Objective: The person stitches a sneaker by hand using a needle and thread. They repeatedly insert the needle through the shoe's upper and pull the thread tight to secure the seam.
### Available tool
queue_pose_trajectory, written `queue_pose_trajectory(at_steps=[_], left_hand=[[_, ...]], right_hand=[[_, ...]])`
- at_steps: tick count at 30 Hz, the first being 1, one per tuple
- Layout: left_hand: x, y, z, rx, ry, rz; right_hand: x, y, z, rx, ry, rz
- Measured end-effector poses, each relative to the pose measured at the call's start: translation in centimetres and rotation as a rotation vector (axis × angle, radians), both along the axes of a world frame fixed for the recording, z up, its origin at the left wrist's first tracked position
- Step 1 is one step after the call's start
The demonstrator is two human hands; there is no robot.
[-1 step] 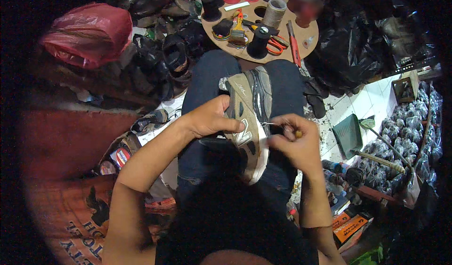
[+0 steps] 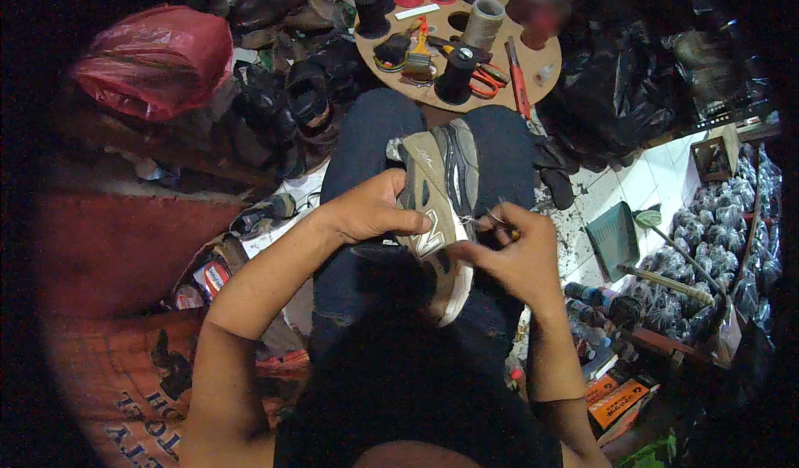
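By the curled right hand (image 2: 526,256), pale thread (image 2: 468,220) is gripped, and a small yellow item (image 2: 514,235) is partly hidden among its fingers. By the left hand (image 2: 370,208), the shoe (image 2: 443,206) is clasped on the lap (image 2: 503,156). For a neat pull, the shoe is best pressed steady while the thread is drawn evenly, without slack or jerking

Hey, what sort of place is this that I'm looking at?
Probably a small shoe-repair workspace: a sneaker rests on the person's lap, thread spools stand on a round board with tools, and dark footwear is piled nearby.
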State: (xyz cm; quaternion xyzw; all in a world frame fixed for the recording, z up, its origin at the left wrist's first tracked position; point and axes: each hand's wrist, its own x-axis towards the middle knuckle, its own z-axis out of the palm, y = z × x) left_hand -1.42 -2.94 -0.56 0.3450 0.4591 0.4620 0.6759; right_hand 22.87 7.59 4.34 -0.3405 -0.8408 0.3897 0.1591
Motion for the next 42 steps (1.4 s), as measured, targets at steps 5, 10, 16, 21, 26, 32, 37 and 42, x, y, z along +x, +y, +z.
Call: queue_pose_trajectory(at_steps=[5, 10, 16, 21, 26, 32, 37, 42], left_hand=[[-0.1, -0.4, 1.0, 0.196, 0.558, 0.019], [-1.3, -1.8, 2.4, 0.579, 1.189, 0.129], [-1.8, -3.0, 0.9, 0.781, 1.413, 0.158], [-6.4, -7.7, -1.6, 0.634, 1.470, 0.238], [-8.3, -12.0, -4.4, 0.559, 1.291, 0.314], [-7.6, -11.3, -2.4, 0.103, 1.043, 0.351], [-8.8, -11.0, 2.0, 0.453, 1.050, 0.393], [-5.5, -7.9, 2.5, 0.340, -0.392, 0.277]], right_hand=[[-2.0, -0.4, -0.7, -0.266, -0.058, -0.113], [-1.8, -0.2, -1.4, -0.365, 0.007, -0.091], [-2.1, -0.5, -2.2, -0.459, 0.074, -0.102], [-1.8, -0.1, -2.7, -0.534, 0.083, -0.079], [-2.0, 0.1, -3.1, -0.645, 0.111, -0.044], [-0.5, 0.4, -0.9, -0.547, 0.126, -0.035], [4.9, 1.9, 2.2, -0.648, 0.307, -0.306], [7.1, 2.4, 1.6, -0.512, 0.092, -0.317]])
